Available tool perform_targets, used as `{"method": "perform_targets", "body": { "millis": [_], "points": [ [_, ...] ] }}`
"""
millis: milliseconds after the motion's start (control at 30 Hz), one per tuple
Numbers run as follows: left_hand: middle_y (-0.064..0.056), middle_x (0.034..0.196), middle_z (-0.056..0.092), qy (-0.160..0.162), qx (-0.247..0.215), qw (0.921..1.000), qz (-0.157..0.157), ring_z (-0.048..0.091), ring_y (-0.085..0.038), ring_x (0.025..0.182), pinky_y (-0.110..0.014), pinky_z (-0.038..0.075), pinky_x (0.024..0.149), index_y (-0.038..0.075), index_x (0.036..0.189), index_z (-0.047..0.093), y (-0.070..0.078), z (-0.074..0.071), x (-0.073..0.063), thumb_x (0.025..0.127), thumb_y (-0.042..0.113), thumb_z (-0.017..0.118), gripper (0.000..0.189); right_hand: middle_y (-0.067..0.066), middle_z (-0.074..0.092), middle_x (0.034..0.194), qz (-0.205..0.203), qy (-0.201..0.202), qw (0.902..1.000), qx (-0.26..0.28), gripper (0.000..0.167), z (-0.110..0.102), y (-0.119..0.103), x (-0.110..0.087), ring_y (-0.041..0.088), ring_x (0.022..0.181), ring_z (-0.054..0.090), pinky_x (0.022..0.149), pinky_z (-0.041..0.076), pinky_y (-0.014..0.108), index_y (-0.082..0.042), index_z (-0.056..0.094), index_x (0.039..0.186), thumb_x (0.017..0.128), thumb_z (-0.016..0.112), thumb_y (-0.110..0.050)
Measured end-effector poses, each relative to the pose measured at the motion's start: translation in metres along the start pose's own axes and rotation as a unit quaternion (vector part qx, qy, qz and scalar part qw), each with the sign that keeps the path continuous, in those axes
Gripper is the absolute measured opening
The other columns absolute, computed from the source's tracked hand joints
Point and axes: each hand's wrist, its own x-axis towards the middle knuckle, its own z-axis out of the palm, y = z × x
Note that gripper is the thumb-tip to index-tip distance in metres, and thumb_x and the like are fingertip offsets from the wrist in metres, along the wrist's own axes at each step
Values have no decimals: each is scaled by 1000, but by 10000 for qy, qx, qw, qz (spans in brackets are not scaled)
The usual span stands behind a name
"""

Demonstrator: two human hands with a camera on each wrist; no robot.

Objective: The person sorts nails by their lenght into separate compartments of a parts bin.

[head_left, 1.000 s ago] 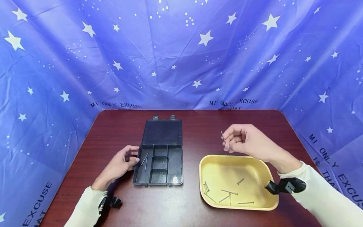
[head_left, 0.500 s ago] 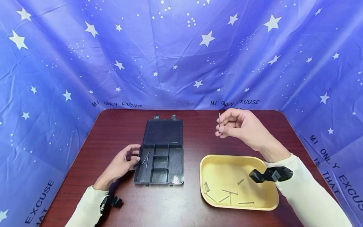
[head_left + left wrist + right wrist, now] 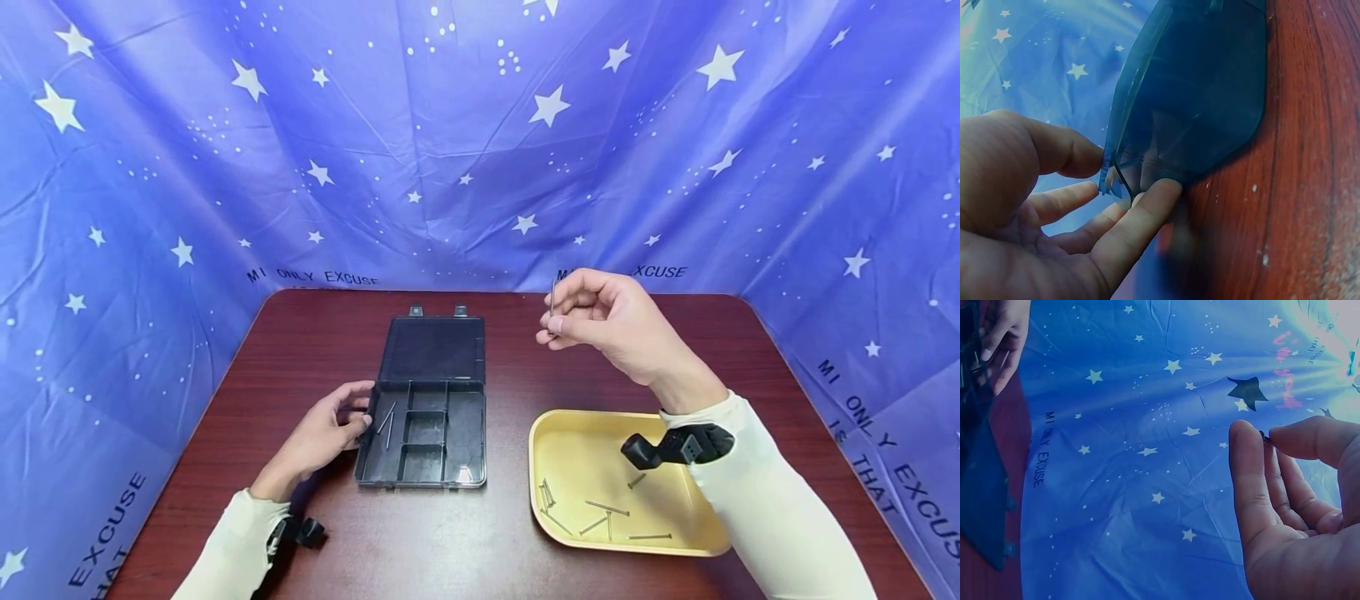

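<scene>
Above the table, between the black box and the yellow tray, my right hand (image 3: 611, 325) pinches a thin nail (image 3: 553, 304) between thumb and fingertips, upright with its tip up. In the right wrist view only a small dark end of the nail (image 3: 1265, 436) shows between the fingertips. My left hand (image 3: 330, 425) grips the left side wall of the black compartment box (image 3: 465, 433), whose hinged lid (image 3: 435, 348) lies folded back. Two nails (image 3: 387, 429) lie in its long left compartment. Inside the yellow tray (image 3: 720, 542) several nails (image 3: 607, 507) are scattered.
The brown tabletop (image 3: 330, 333) carries the box at left centre and the tray at right. Blue star-patterned cloth (image 3: 465, 125) hangs behind the table and along both sides. The right forearm sleeve (image 3: 765, 492) passes over the tray's right end.
My right hand has moved left and upward from over the tray's back rim, carrying the nail, which has turned upright. My left hand stays at the box.
</scene>
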Motion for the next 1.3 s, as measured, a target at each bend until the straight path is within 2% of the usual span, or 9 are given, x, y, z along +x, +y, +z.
{"method": "perform_targets", "body": {
  "millis": [300, 367, 567, 733, 867, 1000, 1133, 1300],
  "points": [
    [-30, 143, 54, -36, -46, 10000, 5, 64, -34, 117, -39, 64, 76, 8, 158, 43, 0, -1, 0, 103, 1, 61, 58, 7, 74, 92, 114, 12, 9999, 75, 25, 8, 4, 3, 21, 85, 79, 78, 65, 39, -1, 67, 106, 92, 61, 19],
    [-30, 143, 53, -50, -65, 10000, 12, 64, -35, 118, -40, 64, 77, 8, 158, 43, 0, -1, 0, 103, 1, 61, 59, 8, 73, 93, 232, 46, 9997, 32, 26, 12, 7, 5, 20, 85, 79, 79, 65, 39, -4, 68, 104, 92, 62, 18],
    [-31, 143, 53, -67, -67, 10000, 24, 64, -33, 116, -40, 64, 77, 6, 159, 41, 0, -2, -1, 103, 1, 61, 59, 10, 72, 94, 648, 47, 9978, -124, 18, 35, 21, 19, 20, 84, 78, 79, 65, 39, 1, 65, 104, 92, 66, 13],
    [-31, 144, 53, -90, -97, 9999, 27, 64, -32, 116, -40, 64, 78, 7, 159, 40, -1, -2, 1, 103, 2, 61, 60, 14, 73, 90, 924, -115, 9956, -59, 16, 55, 42, 33, 21, 82, 78, 79, 65, 40, 3, 64, 105, 91, 69, 10],
    [-31, 143, 53, -78, -69, 9999, 34, 63, -35, 117, -40, 64, 77, 7, 159, 41, -2, -1, 1, 103, 1, 61, 60, 12, 75, 88, 1128, -216, 9934, 14, 15, 72, 60, 44, 19, 80, 77, 75, 65, 34, 1, 64, 102, 91, 71, 9],
    [-32, 142, 53, -55, -18, 10000, 44, 64, -34, 116, -39, 64, 76, 6, 158, 41, -2, -1, 1, 102, 1, 61, 60, 8, 77, 85, 1368, -341, 9899, 120, 16, 90, 79, 53, 17, 77, 76, 72, 64, 30, 4, 62, 103, 91, 69, 10],
    [-33, 142, 54, -15, -41, 10000, 27, 65, -34, 115, -39, 64, 76, 4, 158, 41, -1, -1, 1, 102, -1, 61, 59, 7, 76, 84, 1786, -439, 9821, 399, 18, 108, 102, 62, 17, 74, 75, 70, 64, 28, 10, 59, 108, 91, 65, 12],
    [-33, 141, 54, -52, -86, 9999, 40, 66, -35, 116, -40, 65, 77, 3, 158, 41, -1, 0, 3, 102, -1, 60, 60, 7, 73, 79, 2306, -376, 9702, 636, 21, 128, 132, 71, 16, 69, 74, 67, 63, 25, 11, 59, 108, 90, 67, 13]
  ]
}}
